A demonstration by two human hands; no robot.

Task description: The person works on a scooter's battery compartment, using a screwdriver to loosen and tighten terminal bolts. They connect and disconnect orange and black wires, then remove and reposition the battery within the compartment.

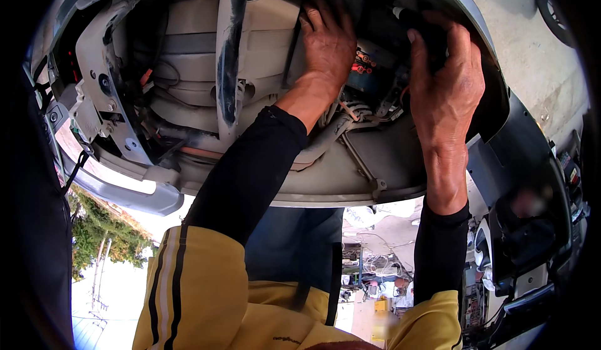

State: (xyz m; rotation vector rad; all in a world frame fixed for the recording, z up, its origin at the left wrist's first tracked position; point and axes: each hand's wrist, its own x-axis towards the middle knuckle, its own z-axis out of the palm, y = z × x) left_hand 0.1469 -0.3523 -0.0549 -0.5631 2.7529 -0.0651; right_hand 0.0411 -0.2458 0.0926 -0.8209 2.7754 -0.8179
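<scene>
In the underside of a vehicle's body, my left hand (327, 52) lies with fingers spread on a dark flat panel (291, 68), left of a metal part with orange-red terminals (363, 59). At the right, my right hand (447, 84) is curled round a black cylindrical object (419, 24) with a pale band, partly hidden in shadow by the dark rim of the opening. Grey hoses (338, 131) and a thin rod (357, 162) run below my hands. A pale metal bracket (228, 62) crosses the opening to the left.
A bolted bracket (122, 93) and red connector (146, 76) sit at the left. A curved grey panel edge (156, 200) borders the opening. A black body panel (532, 225) stands at the right, a tyre (551, 12) at top right. Cluttered workshop items (382, 287) show beyond.
</scene>
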